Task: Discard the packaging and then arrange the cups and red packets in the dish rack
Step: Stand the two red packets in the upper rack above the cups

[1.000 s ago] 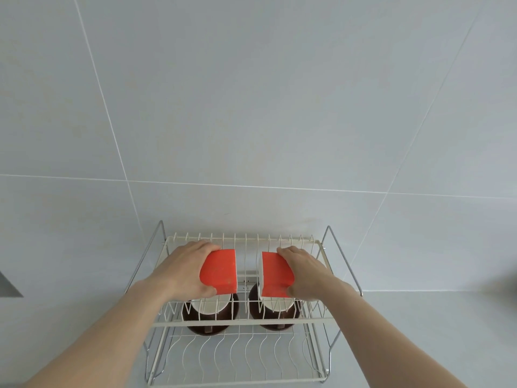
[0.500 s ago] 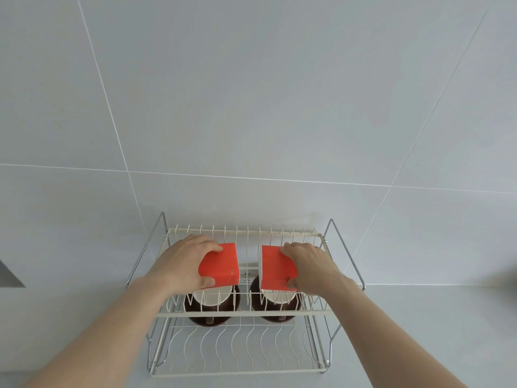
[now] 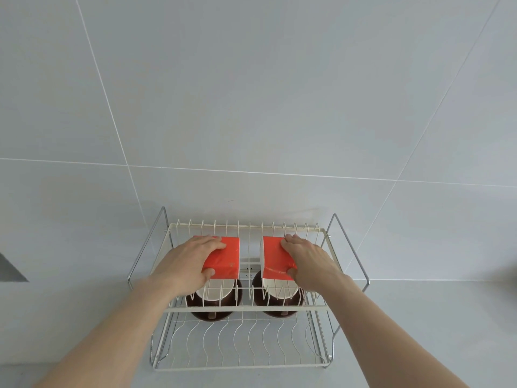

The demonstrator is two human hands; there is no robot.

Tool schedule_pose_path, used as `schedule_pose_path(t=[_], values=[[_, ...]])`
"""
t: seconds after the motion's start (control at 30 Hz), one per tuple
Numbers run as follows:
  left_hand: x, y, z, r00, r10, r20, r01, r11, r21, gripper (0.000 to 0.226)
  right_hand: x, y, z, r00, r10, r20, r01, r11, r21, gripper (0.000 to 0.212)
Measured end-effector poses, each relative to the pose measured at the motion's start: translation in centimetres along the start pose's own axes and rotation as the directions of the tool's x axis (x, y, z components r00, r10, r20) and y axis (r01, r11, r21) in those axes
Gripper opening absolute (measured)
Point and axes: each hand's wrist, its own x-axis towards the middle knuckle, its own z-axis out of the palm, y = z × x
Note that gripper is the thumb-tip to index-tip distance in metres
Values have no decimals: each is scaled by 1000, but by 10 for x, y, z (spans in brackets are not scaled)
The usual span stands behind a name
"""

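A white two-tier wire dish rack (image 3: pixel 243 308) stands against the tiled wall. On its upper tier lie two red packets. My left hand (image 3: pixel 186 260) grips the left red packet (image 3: pixel 226 259), fingers over its far edge and thumb at the near edge. My right hand (image 3: pixel 310 259) holds the right red packet (image 3: pixel 272 257) the same way. Below them, on the lower tier, sit two dark brown cups with cream insides, the left cup (image 3: pixel 214 298) and the right cup (image 3: pixel 279 299), partly hidden by the packets and wires.
The rack sits on a pale grey counter (image 3: pixel 419 331) that runs out to the right. Chrome side frames (image 3: pixel 349 247) rise at both ends of the rack. A dark grey shape (image 3: pixel 9 270) shows at the left edge.
Both hands have moved the red packets away from me and laid them flatter on the upper tier. The view has tilted so the rack sits higher in frame.
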Motion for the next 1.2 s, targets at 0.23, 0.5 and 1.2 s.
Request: schedule_pose_path(t=[0.23,0.5,1.2], values=[[-5,2,5,1000,-23,-20,22,999,-28,64,-2,1,4,1000,13,-3,-13,999,39,64],[-6,2,8,999,-23,-29,22,999,-47,64,-3,5,12,999,25,-41,-20,992,123,74],[-7,2,7,999,-38,-34,35,997,-73,62,-2,8,19,996,64,-55,-52,977,207,77]])
